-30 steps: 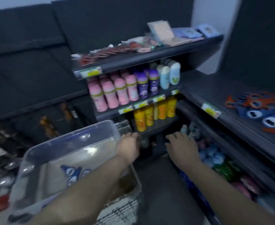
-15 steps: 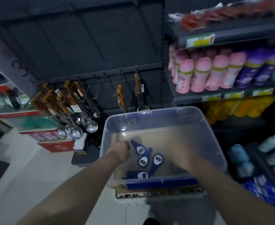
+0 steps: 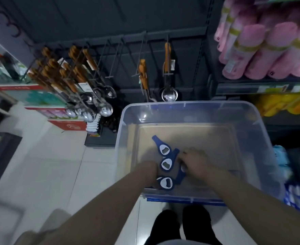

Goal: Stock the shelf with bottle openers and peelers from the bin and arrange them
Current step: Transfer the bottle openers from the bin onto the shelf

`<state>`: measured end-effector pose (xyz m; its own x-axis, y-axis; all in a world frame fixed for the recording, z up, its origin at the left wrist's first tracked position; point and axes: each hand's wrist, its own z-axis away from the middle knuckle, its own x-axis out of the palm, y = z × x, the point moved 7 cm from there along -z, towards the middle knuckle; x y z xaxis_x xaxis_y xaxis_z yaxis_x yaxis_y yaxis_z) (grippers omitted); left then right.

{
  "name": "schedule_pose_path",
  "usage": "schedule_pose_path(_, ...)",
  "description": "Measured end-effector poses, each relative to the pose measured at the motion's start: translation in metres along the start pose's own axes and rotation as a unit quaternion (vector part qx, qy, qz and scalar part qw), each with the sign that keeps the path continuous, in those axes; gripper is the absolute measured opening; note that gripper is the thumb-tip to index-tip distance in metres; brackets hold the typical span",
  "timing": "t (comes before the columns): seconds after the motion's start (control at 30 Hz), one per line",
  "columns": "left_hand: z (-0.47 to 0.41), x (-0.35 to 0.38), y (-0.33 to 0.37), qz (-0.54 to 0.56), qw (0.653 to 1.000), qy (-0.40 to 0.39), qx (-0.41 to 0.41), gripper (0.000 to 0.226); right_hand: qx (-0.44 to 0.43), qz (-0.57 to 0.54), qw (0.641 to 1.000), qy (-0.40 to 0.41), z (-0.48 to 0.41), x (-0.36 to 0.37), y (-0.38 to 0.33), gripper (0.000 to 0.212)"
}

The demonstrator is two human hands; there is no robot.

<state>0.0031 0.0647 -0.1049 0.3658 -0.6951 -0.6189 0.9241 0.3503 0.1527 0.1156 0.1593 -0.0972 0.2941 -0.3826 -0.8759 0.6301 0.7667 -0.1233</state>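
Two hands by near bin wall [image 3: 207, 198]; right hand [image 3: 196, 161] grips opener [image 3: 180, 176]; left hand [image 3: 150, 169] unclear.

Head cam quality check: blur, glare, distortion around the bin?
Head view: dim overall; wide-angle bends the shelf uprights and the rim of the clear plastic bin; white glare spots on its far wall and on the hanging steel ladles; blue bottle openers inside read fairly sharp; pink bottles and frame edges smear.

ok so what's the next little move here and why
Probably close the right hand on the blue opener that lies partly under its fingers, then lift it out of the clear bin. That opener seems to rest on the bin floor, not yet lifted.
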Motion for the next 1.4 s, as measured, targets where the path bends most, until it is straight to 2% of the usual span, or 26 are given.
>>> schedule_pose_path(0.13, 0.001, 0.008, -0.006, -0.003, 0.998, -0.053, -0.035, 0.030, -0.021, 0.046, 0.997, -0.055, -0.002, 0.011, 0.001, 0.043)
schedule_pose_path(0.2, 0.003, 0.004, -0.008, 0.035, 0.996, -0.055, -0.053, 0.029, -0.026, 0.057, 0.993, -0.096, 0.000, 0.015, 0.006, 0.045)
schedule_pose_path(0.23, 0.005, -0.003, -0.009, 0.060, 0.995, -0.033, -0.066, 0.028, -0.029, 0.051, 0.991, -0.116, 0.002, 0.015, 0.008, 0.042)
schedule_pose_path(0.3, 0.010, -0.025, -0.016, 0.127, 0.984, 0.059, -0.110, 0.030, -0.051, 0.040, 0.991, -0.116, 0.006, 0.013, 0.011, 0.030)
schedule_pose_path(0.37, 0.013, -0.046, -0.027, 0.178, 0.957, 0.162, -0.160, 0.029, -0.072, 0.011, 0.994, -0.083, 0.006, 0.002, 0.008, 0.023)
schedule_pose_path(0.43, 0.014, -0.054, -0.031, 0.202, 0.939, 0.211, -0.183, 0.024, -0.087, -0.063, 0.994, -0.022, 0.001, -0.009, 0.004, 0.023)
schedule_pose_path(0.5, 0.014, -0.051, -0.029, 0.210, 0.934, 0.218, -0.187, 0.025, -0.089, -0.108, 0.990, 0.017, -0.010, -0.018, 0.000, 0.032)
schedule_pose_path(0.57, 0.013, -0.044, -0.028, 0.213, 0.933, 0.219, -0.188, 0.027, -0.087, -0.061, 0.994, 0.014, -0.021, -0.017, -0.006, 0.049)
schedule_pose_path(0.63, 0.011, -0.040, -0.029, 0.208, 0.934, 0.220, -0.190, 0.028, -0.077, -0.024, 0.997, 0.016, -0.026, -0.015, -0.009, 0.054)
schedule_pose_path(0.8, 0.011, -0.040, -0.034, 0.267, 0.923, 0.218, -0.171, 0.027, 0.000, 0.006, 1.000, -0.024, -0.027, -0.007, -0.001, 0.055)
schedule_pose_path(0.87, 0.012, -0.043, -0.034, 0.294, 0.918, 0.217, -0.152, 0.026, 0.019, -0.002, 0.998, -0.055, -0.023, 0.002, 0.002, 0.047)
schedule_pose_path(0.93, 0.011, -0.048, -0.033, 0.309, 0.916, 0.219, -0.132, 0.025, 0.045, -0.055, 0.993, -0.093, -0.014, 0.012, 0.006, 0.040)
schedule_pose_path(1.0, 0.009, -0.060, -0.030, 0.308, 0.917, 0.229, -0.109, 0.024, 0.059, -0.124, 0.986, -0.094, -0.003, 0.014, 0.007, 0.037)
schedule_pose_path(1.07, 0.005, -0.073, -0.022, 0.314, 0.914, 0.244, -0.082, 0.022, 0.076, -0.158, 0.983, -0.053, 0.006, 0.002, 0.010, 0.031)
schedule_pose_path(1.2, -0.005, -0.099, 0.014, 0.341, 0.899, 0.274, -0.011, 0.014, 0.155, -0.167, 0.969, 0.096, 0.037, -0.048, 0.040, 0.021)
schedule_pose_path(1.4, 0.001, -0.130, 0.125, 0.305, 0.902, 0.282, 0.115, 0.019, 0.318, -0.190, 0.889, 0.267, 0.139, -0.089, 0.113, 0.017)
